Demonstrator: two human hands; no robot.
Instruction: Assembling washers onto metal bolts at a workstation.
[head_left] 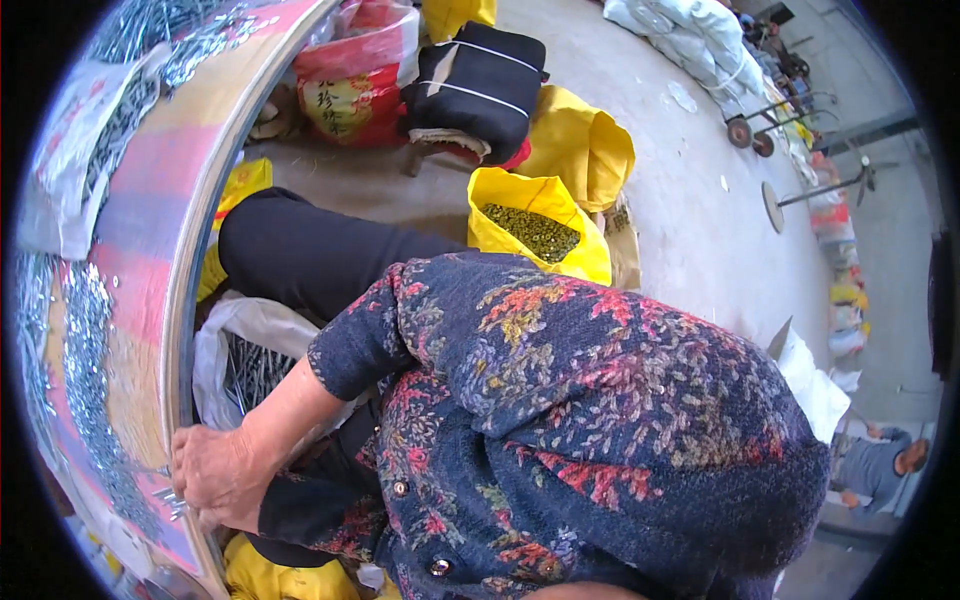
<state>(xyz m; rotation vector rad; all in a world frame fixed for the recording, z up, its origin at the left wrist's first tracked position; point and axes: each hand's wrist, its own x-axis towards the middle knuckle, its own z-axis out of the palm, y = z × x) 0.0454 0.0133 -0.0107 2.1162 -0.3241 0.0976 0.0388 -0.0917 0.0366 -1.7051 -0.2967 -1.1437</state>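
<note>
My right hand [205,462] comes in with a bare forearm and curls closed at the edge of the table [170,290]. A few thin silver metal pins [172,500] stick out past its fingertips. My left hand [222,515] lies close under the right one, below its dark sleeve. Most of it is hidden, so its fingers do not show clearly. On the tabletop beside the hands, a long heap of small shiny metal pieces [90,350] stretches away. A white bag holding long metal pins [255,370] stands below the edge, near my right forearm.
A plastic bag with metal pieces [125,120] lies on the table's far part. Open yellow sacks [600,265], one filled with small brass-coloured pieces, stand by a padded black seat [480,85]. Trolleys [765,125] and white sacks [690,35] line the wall. Another person [875,470] is at far right.
</note>
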